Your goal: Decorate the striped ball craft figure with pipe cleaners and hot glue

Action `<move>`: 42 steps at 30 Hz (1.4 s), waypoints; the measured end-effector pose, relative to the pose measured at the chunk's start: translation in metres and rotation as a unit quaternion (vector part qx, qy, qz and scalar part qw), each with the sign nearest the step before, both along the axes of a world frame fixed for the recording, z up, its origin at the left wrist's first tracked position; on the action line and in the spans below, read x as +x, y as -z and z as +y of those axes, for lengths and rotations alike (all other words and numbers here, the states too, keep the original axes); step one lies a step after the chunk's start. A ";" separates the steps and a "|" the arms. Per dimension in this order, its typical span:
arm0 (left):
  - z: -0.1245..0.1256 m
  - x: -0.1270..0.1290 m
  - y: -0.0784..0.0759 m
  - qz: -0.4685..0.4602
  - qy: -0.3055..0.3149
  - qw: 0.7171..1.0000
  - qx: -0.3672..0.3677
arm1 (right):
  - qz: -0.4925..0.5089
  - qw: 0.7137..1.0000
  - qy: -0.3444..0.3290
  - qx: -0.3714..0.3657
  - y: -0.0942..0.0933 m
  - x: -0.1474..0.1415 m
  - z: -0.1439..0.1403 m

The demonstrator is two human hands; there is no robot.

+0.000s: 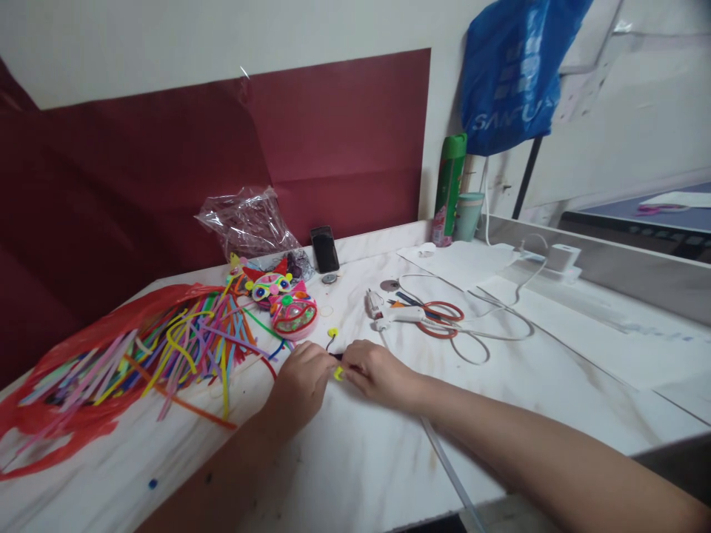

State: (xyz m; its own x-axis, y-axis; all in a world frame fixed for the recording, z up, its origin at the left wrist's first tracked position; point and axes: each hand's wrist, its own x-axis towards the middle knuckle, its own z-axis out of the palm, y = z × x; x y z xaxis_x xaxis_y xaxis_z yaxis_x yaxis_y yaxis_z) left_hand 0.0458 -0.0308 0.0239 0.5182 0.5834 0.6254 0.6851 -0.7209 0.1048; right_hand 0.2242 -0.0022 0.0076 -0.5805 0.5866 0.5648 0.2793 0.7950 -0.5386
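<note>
My left hand (303, 376) and my right hand (378, 374) meet over the middle of the table, fingers closed in a pinch. Between the fingertips runs a small black strip (336, 356), possibly a bit of pipe cleaner, held from both sides. A small yellow curl (338, 374) shows just below it, beside my right fingertips; I cannot tell whether it is joined on. Behind the hands is a yellow fuzzy knot (332, 332) on a thin dark stem. Left of them, a colourful pipe cleaner figure (283, 300) with big eyes lies on the table.
Many loose pipe cleaners (189, 340) spread over a red plastic bag (105, 403) on the left. A white glue gun (397, 317) and orange-handled scissors (444, 314) lie right, near a looping cable (522, 326). A phone (325, 249) leans at the back. A green can (451, 185) stands beside a cup (468, 216).
</note>
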 end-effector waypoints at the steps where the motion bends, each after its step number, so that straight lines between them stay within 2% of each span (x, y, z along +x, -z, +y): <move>1: 0.000 0.000 -0.001 0.007 0.004 1.000 0.001 | -0.004 1.000 -0.004 0.008 -0.001 0.000 0.000; 4: -0.003 0.001 -0.007 -0.029 -0.002 0.999 -0.030 | 0.029 0.999 0.001 -0.046 -0.004 0.001 -0.002; 7: -0.007 0.005 -0.013 -0.107 -0.037 0.990 -0.081 | 0.081 0.987 0.012 -0.136 -0.010 0.000 -0.007; 9: -0.009 0.006 -0.016 -0.144 -0.059 0.983 -0.099 | 0.106 0.981 0.020 -0.160 -0.012 -0.001 -0.010; 14: -0.012 0.007 -0.016 -0.169 -0.069 0.975 -0.129 | 0.106 0.985 0.023 -0.134 -0.014 -0.001 -0.011; 17: -0.014 0.008 -0.017 -0.136 -0.068 0.985 -0.078 | 0.096 0.990 0.023 -0.097 -0.014 0.000 -0.011; 20: -0.016 0.010 -0.018 -0.118 -0.058 0.991 -0.031 | 0.105 0.990 0.029 -0.090 -0.014 0.000 -0.012; 23: -0.016 0.012 -0.016 -0.140 -0.063 0.987 -0.036 | 0.123 0.986 0.034 -0.107 -0.013 -0.001 -0.013; 29: -0.014 0.016 -0.006 -0.273 -0.079 0.944 -0.164 | 0.167 0.964 0.038 -0.203 -0.009 -0.003 -0.013; 36: -0.016 0.020 -0.008 -0.336 -0.079 0.909 -0.235 | 0.184 0.957 0.031 -0.222 -0.009 -0.003 -0.014; 42: -0.013 0.015 -0.012 -0.368 -0.107 0.859 -0.340 | 0.183 0.931 -0.023 -0.314 -0.010 -0.005 -0.007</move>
State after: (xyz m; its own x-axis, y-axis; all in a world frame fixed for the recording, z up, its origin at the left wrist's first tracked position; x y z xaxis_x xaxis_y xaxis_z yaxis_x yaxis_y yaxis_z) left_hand 0.0606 -0.0435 0.0362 -0.0361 0.9759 0.2152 0.3631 -0.1879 0.9126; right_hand 0.2196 -0.0095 0.0177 -0.4497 0.8472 0.2828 -0.0409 0.2968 -0.9541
